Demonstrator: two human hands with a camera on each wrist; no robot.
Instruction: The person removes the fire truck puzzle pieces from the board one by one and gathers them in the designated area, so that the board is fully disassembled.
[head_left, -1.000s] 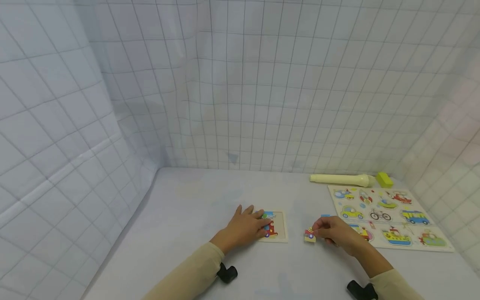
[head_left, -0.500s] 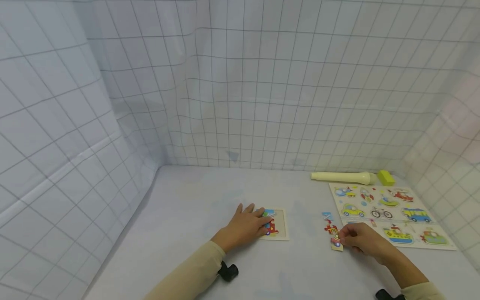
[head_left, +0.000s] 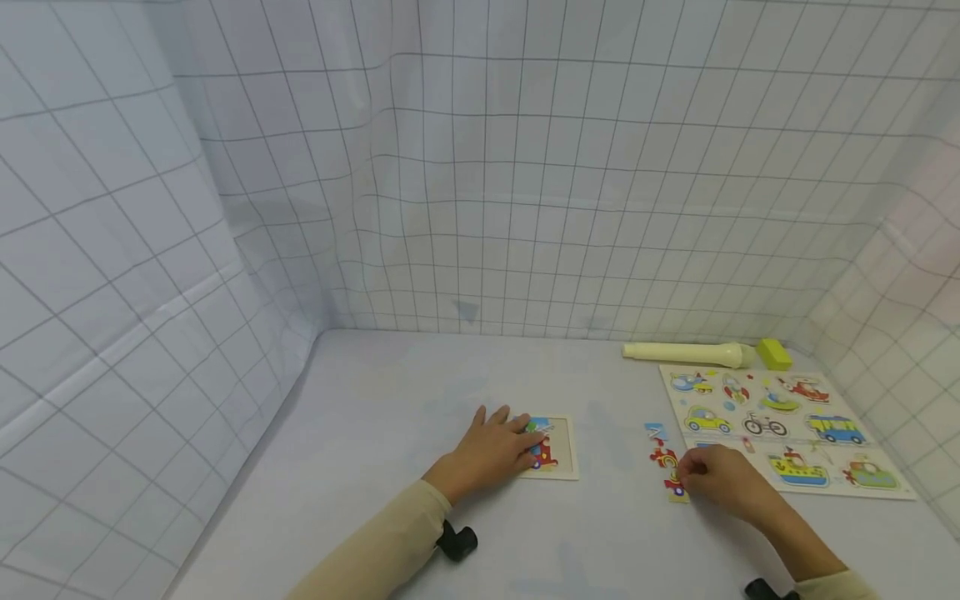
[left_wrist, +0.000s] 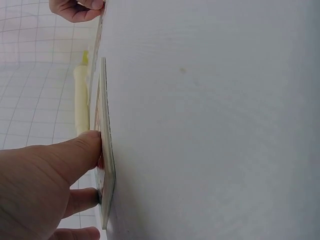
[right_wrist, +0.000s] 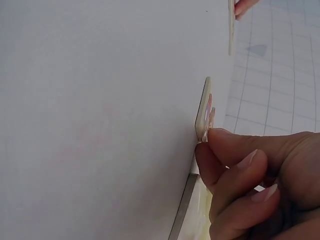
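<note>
Pinch on the right, flat rest on the left

Nearest are two pale beige sleeves [head_left: 375, 542], each with a black wrist-worn device [head_left: 457, 543] beside the cuff.

Beyond them, the left hand [head_left: 486, 450] lies with fingers spread on one small square wooden puzzle tray [head_left: 573, 462], thumb resting on its face, grasping nothing. The hand covers the tray's left part; the right part shows coloured picture pieces [head_left: 543, 454] and a strip of bare recess inside the pale rim.

The right hand [head_left: 723, 479] has thumb and forefinger drawn together, pinching the right edge of one column of red, blue and yellow puzzle pieces [head_left: 663, 457] near its lower end. The seams are too fine to count. White tabletop [head_left: 611, 442] spreads between tray and column, giving sideways room; on the other side, the column stands just beside the large cream vehicle board [head_left: 870, 425], nine pictures plain on it.

Farthest lie one long cream baton [head_left: 678, 353] and one yellow block [head_left: 773, 354], before white gridded cloth [head_left: 480, 208].
</note>
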